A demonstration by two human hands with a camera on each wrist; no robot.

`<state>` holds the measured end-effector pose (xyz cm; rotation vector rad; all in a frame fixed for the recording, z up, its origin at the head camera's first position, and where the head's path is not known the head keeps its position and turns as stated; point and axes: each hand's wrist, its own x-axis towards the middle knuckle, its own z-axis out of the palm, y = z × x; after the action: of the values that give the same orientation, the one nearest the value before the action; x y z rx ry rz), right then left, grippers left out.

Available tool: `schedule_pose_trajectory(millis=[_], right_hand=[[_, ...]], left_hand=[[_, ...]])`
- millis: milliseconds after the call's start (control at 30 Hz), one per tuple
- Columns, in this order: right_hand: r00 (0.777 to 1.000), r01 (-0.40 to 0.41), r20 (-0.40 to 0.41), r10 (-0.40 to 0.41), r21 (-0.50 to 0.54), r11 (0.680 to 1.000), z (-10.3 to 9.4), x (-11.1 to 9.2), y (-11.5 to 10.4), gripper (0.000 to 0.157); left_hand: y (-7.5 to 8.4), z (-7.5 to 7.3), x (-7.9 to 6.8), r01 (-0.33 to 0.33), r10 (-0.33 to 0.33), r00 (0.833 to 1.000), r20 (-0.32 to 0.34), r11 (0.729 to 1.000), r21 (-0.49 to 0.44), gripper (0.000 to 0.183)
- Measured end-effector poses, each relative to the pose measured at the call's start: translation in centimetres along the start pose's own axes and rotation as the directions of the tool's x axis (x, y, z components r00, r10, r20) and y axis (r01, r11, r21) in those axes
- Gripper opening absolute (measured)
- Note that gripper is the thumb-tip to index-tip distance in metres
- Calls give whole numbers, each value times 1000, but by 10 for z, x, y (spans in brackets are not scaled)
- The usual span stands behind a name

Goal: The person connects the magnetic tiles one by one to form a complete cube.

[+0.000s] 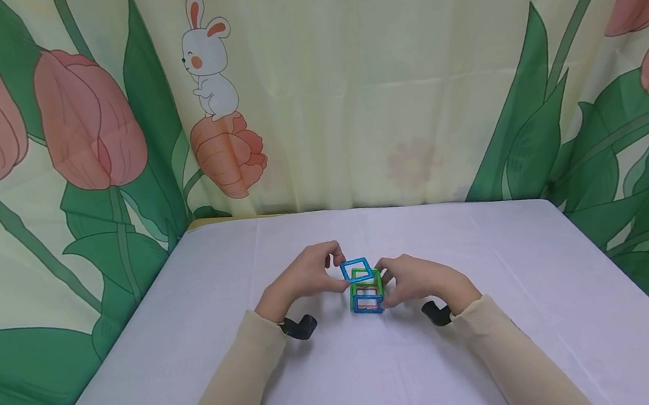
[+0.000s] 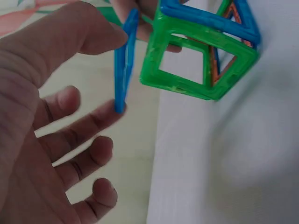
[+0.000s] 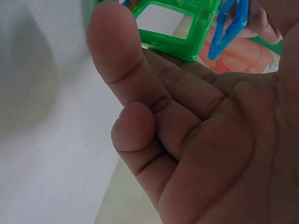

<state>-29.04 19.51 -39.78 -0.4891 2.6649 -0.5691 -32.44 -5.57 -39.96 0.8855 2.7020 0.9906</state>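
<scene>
My left hand (image 1: 310,272) pinches a blue square magnetic tile (image 2: 122,70) between thumb and a fingertip, its other fingers spread apart. The tile is tilted above the left top edge of a small box of magnetic tiles (image 1: 368,312). This box stands on the table, with green frames (image 2: 154,60), a blue frame at the front and an orange one (image 2: 216,74) partly seen within. On the box's right side, my right hand (image 1: 420,278) holds it, thumb toward the front and fingers toward the back. The right wrist view hides part of that contact behind the fingers.
A white cloth covers the table (image 1: 376,373). Behind it hangs a curtain (image 1: 361,94) printed with tulips and a rabbit. Black wrist devices (image 1: 299,327) sit at both cuffs, low over the cloth.
</scene>
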Motion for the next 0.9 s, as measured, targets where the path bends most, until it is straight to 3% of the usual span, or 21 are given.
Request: schedule_pose_trajectory(millis=[367, 900], right_hand=[[998, 59, -12, -59, 5, 998, -1, 2, 2, 65], [998, 60, -20, -60, 0, 998, -3, 3, 3, 65]], left_hand=[[-3, 9, 1, -143, 146, 987, 73, 989, -42, 37], [0, 7, 2, -132, 135, 985, 108, 991, -32, 39]])
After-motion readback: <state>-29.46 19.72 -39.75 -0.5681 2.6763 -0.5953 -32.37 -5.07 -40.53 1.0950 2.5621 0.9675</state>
